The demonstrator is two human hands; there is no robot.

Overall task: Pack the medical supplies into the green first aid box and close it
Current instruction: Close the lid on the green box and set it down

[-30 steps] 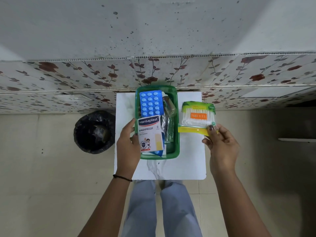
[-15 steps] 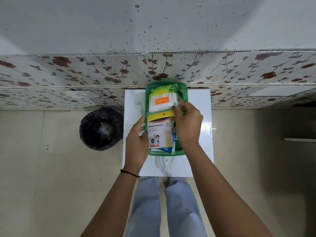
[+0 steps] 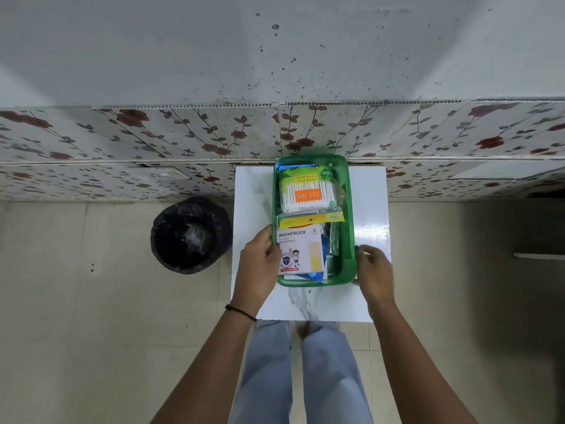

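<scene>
The green first aid box stands open on the small white table. Inside it, a pack of cotton swabs with an orange label lies at the far end, on top of the other supplies. A white plaster box marked "Washproof" lies at the near end. My left hand grips the box's left rim near the plaster box. My right hand touches the box's right near corner, fingers curled against the wall. No lid shows.
A black-lined waste bin stands on the floor left of the table. A wall with flowered tiles rises right behind the table. My legs in light jeans are under the table's near edge.
My right hand carried the swab pack from the table's right side into the box, let it go, then moved to the box's right near corner. My left hand stayed on the left rim.
</scene>
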